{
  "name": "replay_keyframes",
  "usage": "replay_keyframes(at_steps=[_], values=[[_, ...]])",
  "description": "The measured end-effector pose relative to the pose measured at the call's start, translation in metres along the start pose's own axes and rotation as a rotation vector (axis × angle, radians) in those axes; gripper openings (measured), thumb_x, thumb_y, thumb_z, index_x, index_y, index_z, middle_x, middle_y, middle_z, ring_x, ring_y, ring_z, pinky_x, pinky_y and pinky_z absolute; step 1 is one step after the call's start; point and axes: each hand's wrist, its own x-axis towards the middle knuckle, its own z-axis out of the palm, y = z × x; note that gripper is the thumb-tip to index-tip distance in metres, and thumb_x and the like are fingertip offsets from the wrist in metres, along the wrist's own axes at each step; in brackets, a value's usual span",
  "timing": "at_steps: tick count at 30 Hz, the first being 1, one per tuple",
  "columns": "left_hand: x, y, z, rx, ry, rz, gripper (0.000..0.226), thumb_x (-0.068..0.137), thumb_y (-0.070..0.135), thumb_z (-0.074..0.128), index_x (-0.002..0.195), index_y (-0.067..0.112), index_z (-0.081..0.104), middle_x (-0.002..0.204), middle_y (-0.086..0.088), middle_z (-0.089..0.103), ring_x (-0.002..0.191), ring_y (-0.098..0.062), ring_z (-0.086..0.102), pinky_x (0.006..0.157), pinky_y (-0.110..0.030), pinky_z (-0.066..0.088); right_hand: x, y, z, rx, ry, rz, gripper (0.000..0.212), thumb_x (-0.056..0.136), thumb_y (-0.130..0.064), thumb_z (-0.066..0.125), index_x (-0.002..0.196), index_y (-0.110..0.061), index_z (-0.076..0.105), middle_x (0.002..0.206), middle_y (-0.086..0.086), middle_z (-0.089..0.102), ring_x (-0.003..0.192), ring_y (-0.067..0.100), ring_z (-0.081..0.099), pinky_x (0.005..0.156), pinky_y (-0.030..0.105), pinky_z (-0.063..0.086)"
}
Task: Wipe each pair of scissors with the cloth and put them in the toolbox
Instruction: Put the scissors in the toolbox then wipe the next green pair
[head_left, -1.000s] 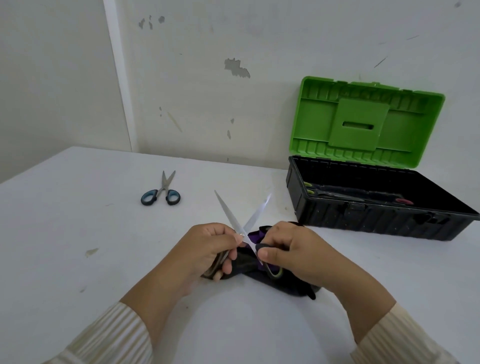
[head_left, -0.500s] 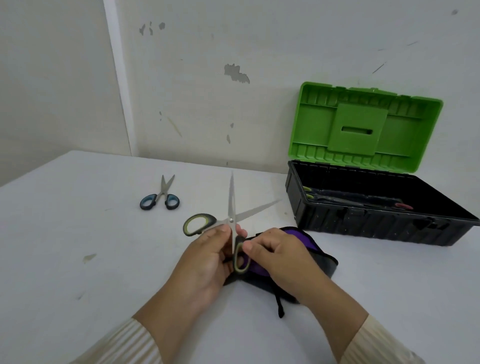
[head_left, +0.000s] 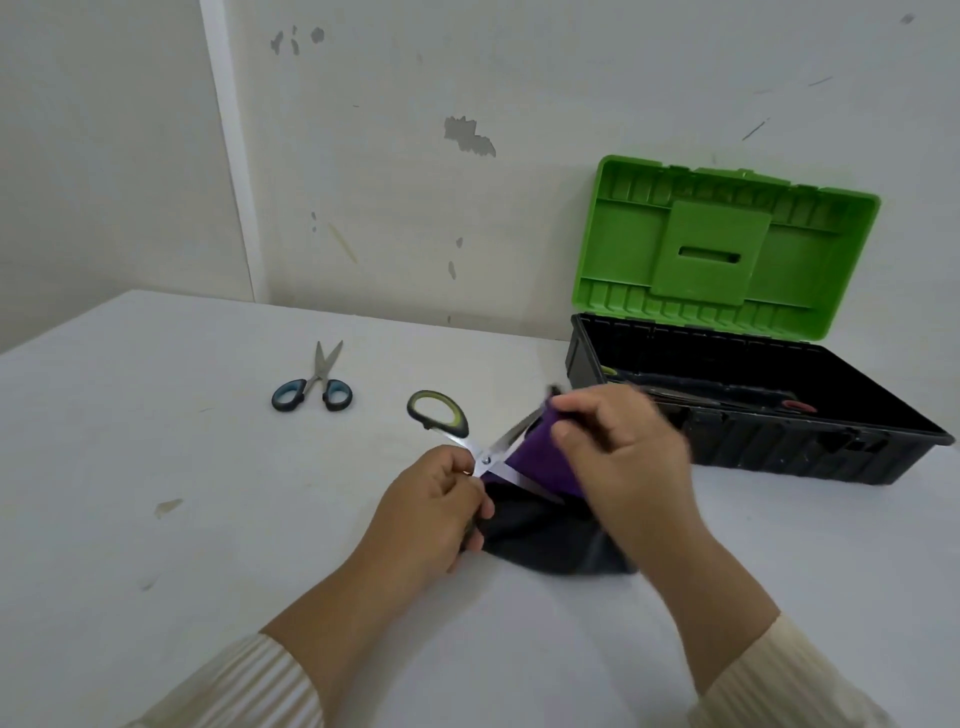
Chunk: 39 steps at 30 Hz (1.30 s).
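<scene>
Mid-wipe, centre frame: green-handled steel scissors (head_left: 439, 414) clamped in fingers of left hand (head_left: 431, 501), purple-and-black cloth (head_left: 540, 460) pinched over a blade by right hand (head_left: 626, 452). Pending: blue-handled scissors (head_left: 311, 393), centre left on tabletop (head_left: 156, 467); green-lidded black toolbox (head_left: 779, 460) open at right.

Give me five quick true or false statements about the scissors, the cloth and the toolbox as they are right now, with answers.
1. The toolbox has its lid open. True.
2. The blue-handled scissors lie inside the toolbox. False: they lie on the table, left of the hands.
3. The left hand holds the green-handled scissors. True.
4. The held scissors' blades are closed. False: they are spread open.
5. The right hand grips the cloth. True.
</scene>
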Motion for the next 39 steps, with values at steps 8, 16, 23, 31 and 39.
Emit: replay_keyframes(at_steps=[8, 16, 23, 31, 39], values=[[0.001, -0.002, -0.001, 0.097, 0.010, 0.032, 0.017, 0.082, -0.003, 0.046, 0.076, 0.010, 0.055, 0.059, -0.005, 0.061, 0.041, -0.015, 0.046, 0.044, -0.023, 0.037, -0.011, 0.002, 0.032, -0.066, -0.285, -0.103, 0.017, 0.083, -0.006, 0.058, 0.094, -0.011, 0.071, 0.091, 0.004, 0.058, 0.081, 0.006, 0.050, 0.072, 0.000, 0.035], [0.003, -0.006, 0.002, 0.116, -0.012, 0.002, 0.016, 0.079, -0.001, 0.048, 0.081, 0.011, 0.058, 0.065, -0.009, 0.061, 0.039, -0.015, 0.044, 0.047, -0.026, 0.038, -0.011, 0.010, 0.033, -0.087, -0.239, -0.062, 0.013, 0.084, -0.006, 0.057, 0.089, -0.010, 0.069, 0.088, 0.002, 0.054, 0.077, 0.005, 0.049, 0.073, 0.000, 0.034], [0.005, -0.008, 0.001, 0.118, -0.035, 0.025, 0.018, 0.080, 0.001, 0.048, 0.077, 0.016, 0.057, 0.062, -0.005, 0.062, 0.040, -0.014, 0.046, 0.051, -0.028, 0.037, -0.011, 0.008, 0.036, -0.097, -0.237, -0.072, 0.014, 0.085, -0.010, 0.055, 0.089, -0.011, 0.068, 0.088, 0.000, 0.051, 0.077, 0.005, 0.049, 0.071, 0.002, 0.034], [0.003, -0.003, -0.004, 0.102, -0.092, 0.035, 0.019, 0.082, -0.002, 0.043, 0.079, 0.013, 0.055, 0.061, -0.001, 0.061, 0.042, -0.014, 0.045, 0.049, -0.025, 0.037, 0.004, 0.026, 0.025, -0.137, -0.085, 0.023, 0.011, 0.083, -0.006, 0.058, 0.083, -0.010, 0.068, 0.086, 0.004, 0.058, 0.085, 0.011, 0.052, 0.076, -0.004, 0.028], [0.007, -0.003, -0.007, 0.058, -0.117, 0.014, 0.018, 0.085, -0.002, 0.043, 0.080, 0.012, 0.053, 0.063, -0.005, 0.061, 0.044, -0.019, 0.046, 0.049, -0.026, 0.035, -0.006, 0.009, 0.009, -0.020, 0.045, -0.059, 0.011, 0.082, -0.013, 0.060, 0.086, -0.020, 0.067, 0.085, -0.012, 0.059, 0.085, -0.007, 0.050, 0.080, -0.001, 0.032]])
